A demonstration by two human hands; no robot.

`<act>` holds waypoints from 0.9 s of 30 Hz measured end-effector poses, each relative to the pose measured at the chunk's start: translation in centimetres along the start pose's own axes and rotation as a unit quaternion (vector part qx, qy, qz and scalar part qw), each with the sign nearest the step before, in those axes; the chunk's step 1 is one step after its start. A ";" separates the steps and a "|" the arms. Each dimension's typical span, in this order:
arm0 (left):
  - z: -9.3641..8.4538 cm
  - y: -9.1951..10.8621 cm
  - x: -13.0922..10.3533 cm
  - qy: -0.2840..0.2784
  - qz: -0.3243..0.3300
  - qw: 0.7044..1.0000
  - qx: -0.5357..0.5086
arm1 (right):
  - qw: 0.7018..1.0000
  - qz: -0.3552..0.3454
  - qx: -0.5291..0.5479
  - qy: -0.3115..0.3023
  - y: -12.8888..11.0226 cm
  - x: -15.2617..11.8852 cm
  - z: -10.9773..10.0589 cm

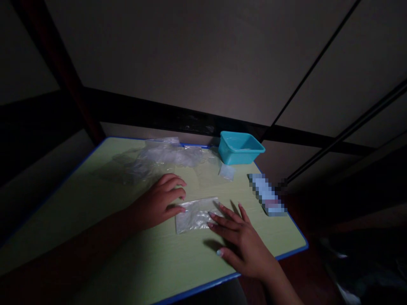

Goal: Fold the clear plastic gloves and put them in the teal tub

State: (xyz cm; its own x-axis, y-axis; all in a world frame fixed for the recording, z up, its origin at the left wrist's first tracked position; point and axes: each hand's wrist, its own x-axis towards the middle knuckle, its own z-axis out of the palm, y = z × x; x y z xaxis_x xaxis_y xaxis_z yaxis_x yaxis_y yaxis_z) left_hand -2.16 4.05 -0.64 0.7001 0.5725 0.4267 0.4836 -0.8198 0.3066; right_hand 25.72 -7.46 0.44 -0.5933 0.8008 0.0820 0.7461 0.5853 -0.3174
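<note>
A clear plastic bag (195, 218) lies flat on the table in front of me, its surface wrinkled and shiny. At its upper left edge is my left hand (163, 199), fingers curved and apart, the thumb touching the bag. My right hand (240, 235) has its fingers spread, their tips over the bag's right side. The thumb of that hand points left, just below the bag. Neither hand grips anything.
Behind my left hand a loose pile of clear plastic bags (165, 156) spreads along the table's far edge. A turquoise bin (238, 156) stands at the back right, with a small white packet (227, 172) before it. A blurred-out flat object (267, 195) lies by the right edge of the pale green table (178, 262).
</note>
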 end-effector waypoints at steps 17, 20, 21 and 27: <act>0.6 1.6 0.0 -0.017 -0.090 0.995 0.039 | 0.995 0.095 -0.031 0.003 -3.0 4.2 2.1; 0.9 1.9 -0.1 -0.031 -0.088 0.995 0.039 | 0.994 0.106 -0.027 0.009 -2.9 4.6 2.5; 0.9 2.0 -0.1 -0.035 -0.089 0.995 0.042 | 0.993 0.110 -0.028 0.010 -2.8 4.6 2.7; 1.1 2.1 0.0 -0.045 -0.107 0.991 0.060 | 0.991 0.130 -0.030 -0.003 -2.7 4.6 2.8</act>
State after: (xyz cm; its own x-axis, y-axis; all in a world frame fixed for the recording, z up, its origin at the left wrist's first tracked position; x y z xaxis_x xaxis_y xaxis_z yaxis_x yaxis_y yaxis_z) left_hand -0.59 2.27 -0.92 0.6155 0.7353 0.2838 0.6815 -0.6774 0.2770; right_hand 20.13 -5.71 -0.99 -0.3805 0.9248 -0.0013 0.8904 0.3660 -0.2705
